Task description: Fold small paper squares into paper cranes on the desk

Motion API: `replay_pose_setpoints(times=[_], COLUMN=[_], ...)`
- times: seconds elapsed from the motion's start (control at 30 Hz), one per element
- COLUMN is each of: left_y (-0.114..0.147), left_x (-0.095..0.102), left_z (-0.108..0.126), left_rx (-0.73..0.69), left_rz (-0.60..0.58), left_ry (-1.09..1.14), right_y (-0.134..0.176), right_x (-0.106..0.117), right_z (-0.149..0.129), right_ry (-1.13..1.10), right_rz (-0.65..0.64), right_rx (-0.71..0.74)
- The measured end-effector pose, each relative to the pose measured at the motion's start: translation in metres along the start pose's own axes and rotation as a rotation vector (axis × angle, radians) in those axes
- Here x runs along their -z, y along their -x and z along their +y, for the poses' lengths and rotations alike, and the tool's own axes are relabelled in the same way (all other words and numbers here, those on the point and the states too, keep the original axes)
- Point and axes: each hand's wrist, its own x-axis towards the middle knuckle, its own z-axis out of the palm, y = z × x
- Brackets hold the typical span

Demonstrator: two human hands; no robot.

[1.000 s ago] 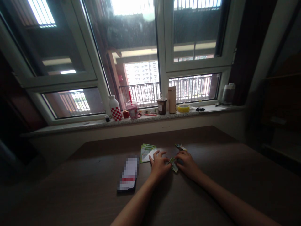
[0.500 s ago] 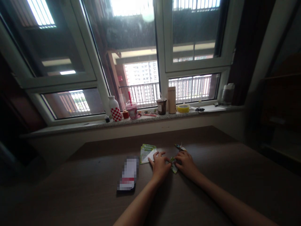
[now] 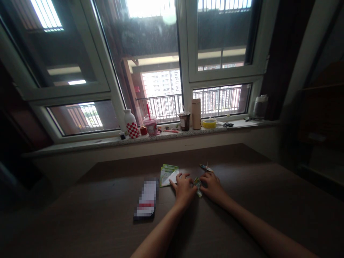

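Between my hands lies a small green and white folded piece of paper (image 3: 198,190), low over the table. My left hand (image 3: 185,190) grips its left side with thumb and forefinger, while the other fingers reach toward the printed sheets. From the opposite side, my right hand (image 3: 214,188) pinches the same paper. The fingertips cover parts of it, so its exact folds are hard to make out. A stack of green printed paper sheets (image 3: 165,175) lies beyond my left hand, the top one showing a white folded corner. Just past my right hand is another small folded paper piece (image 3: 206,167).
A blurred-out phone (image 3: 146,200) lies left of my forearm on the brown table (image 3: 94,208). Along the windowsill (image 3: 113,142) stand a checked bottle (image 3: 131,125), a pink drink cup (image 3: 150,125), a dark drink cup (image 3: 184,122), a tan flask (image 3: 196,114), yellow tape (image 3: 209,124) and scissors (image 3: 228,125).
My left hand has shifted very slightly to the right, and the folded paper has turned a little between the fingers. My right hand stays almost in place.
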Motion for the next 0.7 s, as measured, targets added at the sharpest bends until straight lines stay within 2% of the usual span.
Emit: replay_pose_setpoints(times=[0.2, 0.37, 0.7], left_y=[-0.002, -0.005, -0.003], left_x=[-0.001, -0.006, -0.006], left_z=[-0.007, -0.012, -0.006], left_rx=[0.014, 0.004, 0.025], left_rz=[-0.018, 0.011, 0.009], left_ry=[0.009, 0.035, 0.038], right_y=[-0.001, -0.003, -0.001], right_x=[-0.002, -0.003, -0.002], right_z=[0.009, 0.011, 0.003], right_ry=[-0.068, -0.062, -0.001], right_rz=[0.029, 0.030, 0.009], right_rx=[-0.005, -0.011, -0.036])
